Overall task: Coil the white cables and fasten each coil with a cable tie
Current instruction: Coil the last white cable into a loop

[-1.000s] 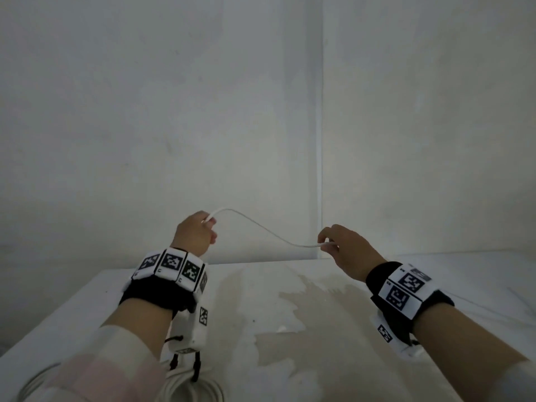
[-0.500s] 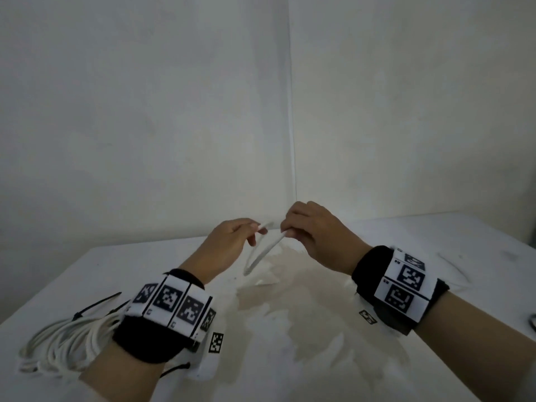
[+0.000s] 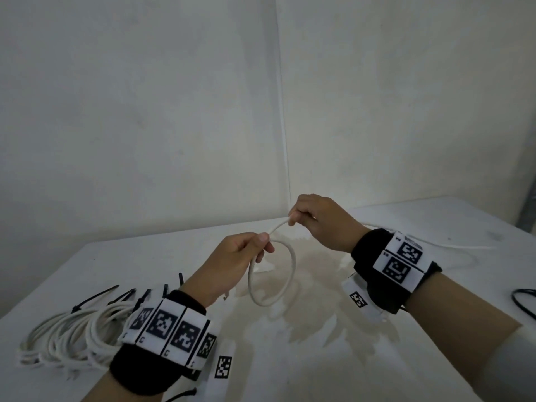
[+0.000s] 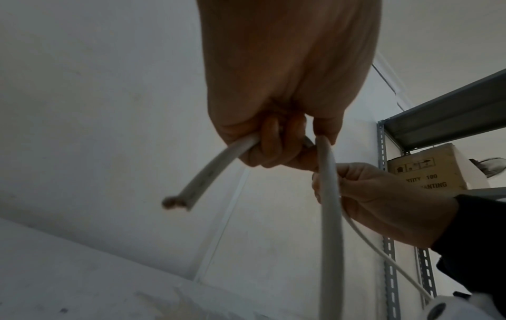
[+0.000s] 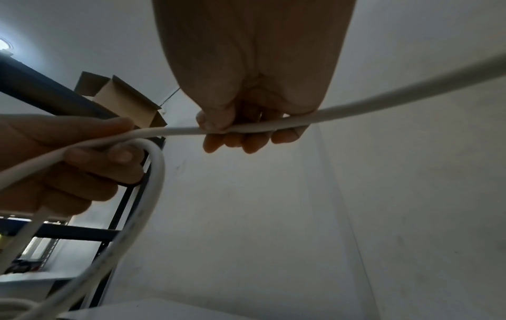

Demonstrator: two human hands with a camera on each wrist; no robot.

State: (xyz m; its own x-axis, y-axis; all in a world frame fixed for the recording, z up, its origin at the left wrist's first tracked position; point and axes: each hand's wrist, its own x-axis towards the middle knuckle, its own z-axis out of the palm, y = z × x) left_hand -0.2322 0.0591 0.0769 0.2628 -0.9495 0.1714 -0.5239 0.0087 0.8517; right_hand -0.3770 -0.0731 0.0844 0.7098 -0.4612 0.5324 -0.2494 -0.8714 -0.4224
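Above a white table (image 3: 319, 358), the left hand (image 3: 232, 262) pinches the first hanging loop of a thin white round cable (image 3: 293, 265) while the right hand (image 3: 319, 221) grips its running length, so coiling has just begun; next, feed another loop.

brightness: pretty dim all round, flat grey look, no hard shadows on the table (image 3: 435, 358)
light source: small bright lamp (image 5: 4, 44) at the top-left corner of the right wrist view
backlight: both wrist views shoot up at the pale wall (image 4: 95, 108), so the left hand (image 4: 287, 86) and right hand (image 5: 254, 65) go dark
blur: cut end of the cable (image 4: 175, 202) is soft and smeared
distortion: shelf rail (image 4: 449, 112) bends near the edge
noise: grainy, blocky on the walls
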